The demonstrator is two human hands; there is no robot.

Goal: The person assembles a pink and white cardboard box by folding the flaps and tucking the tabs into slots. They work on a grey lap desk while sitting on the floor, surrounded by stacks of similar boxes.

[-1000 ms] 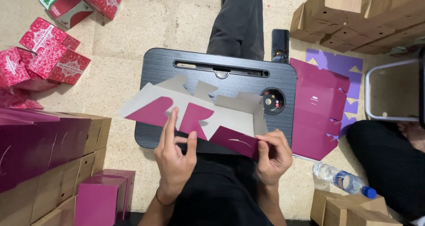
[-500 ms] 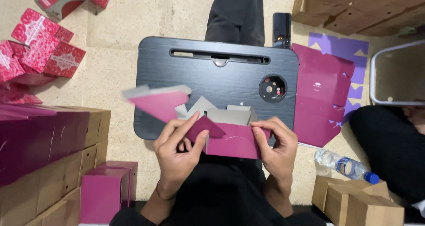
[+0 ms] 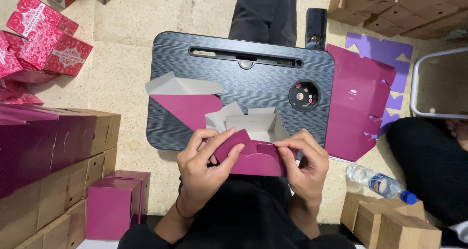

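Observation:
A magenta cardboard box blank (image 3: 253,154), grey on the inside, is half folded at the near edge of a black lap tray (image 3: 253,83). My left hand (image 3: 204,163) grips its left side, thumb pressing a curved flap on the front. My right hand (image 3: 304,166) pinches the right side of the same box. One long flap (image 3: 187,100) sticks out to the left over the tray, magenta below and grey above. The box's open grey inside faces up between my hands.
Flat magenta blanks (image 3: 358,103) and purple ones (image 3: 385,51) lie right of the tray. Assembled magenta boxes (image 3: 114,202) stand at left, red patterned boxes (image 3: 44,39) top left. Brown cartons (image 3: 390,224), a water bottle (image 3: 380,183), a phone (image 3: 316,27) and another person's dark leg (image 3: 434,166) are nearby.
The blank lay flat and spread on the tray; I have lifted its sides and drawn it toward me into a box shape. My left thumb now presses the front flap.

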